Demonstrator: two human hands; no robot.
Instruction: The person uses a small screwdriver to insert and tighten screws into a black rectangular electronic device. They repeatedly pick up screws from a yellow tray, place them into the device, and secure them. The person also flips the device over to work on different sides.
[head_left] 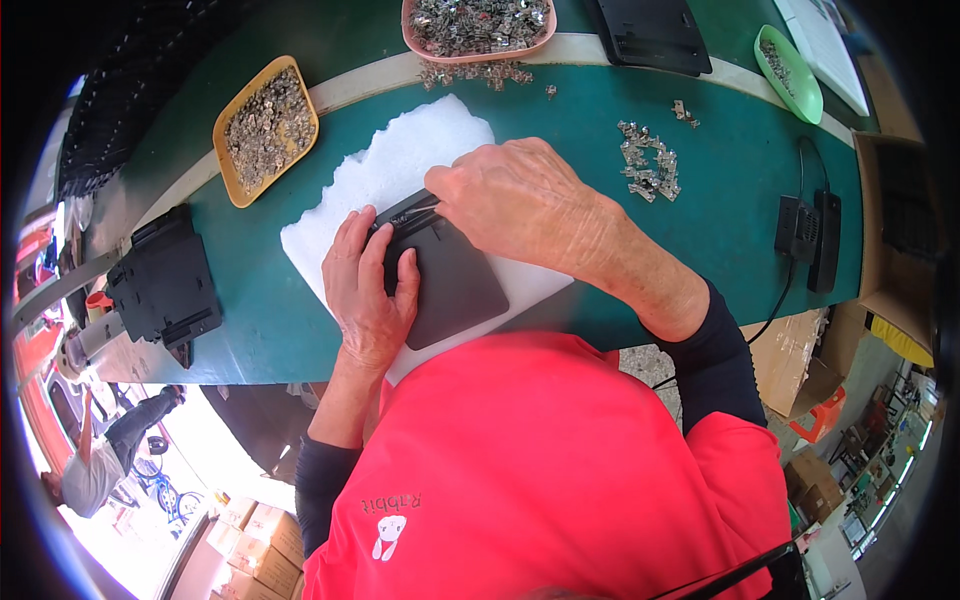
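Hands [372,290] [520,200] on smooth dark plastic panel [455,285], over fluffy white foam sheet [400,160].

Left hand [368,290] steadying black panel [455,285], right hand [520,200] pressing its top edge, white foam sheet [400,160] beneath

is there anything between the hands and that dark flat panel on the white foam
Nothing visible. The left hand lies flat on the dark panel, and the right hand presses its top edge. The panel rests on the white foam sheet; the loose metal clips lie apart, to the right.
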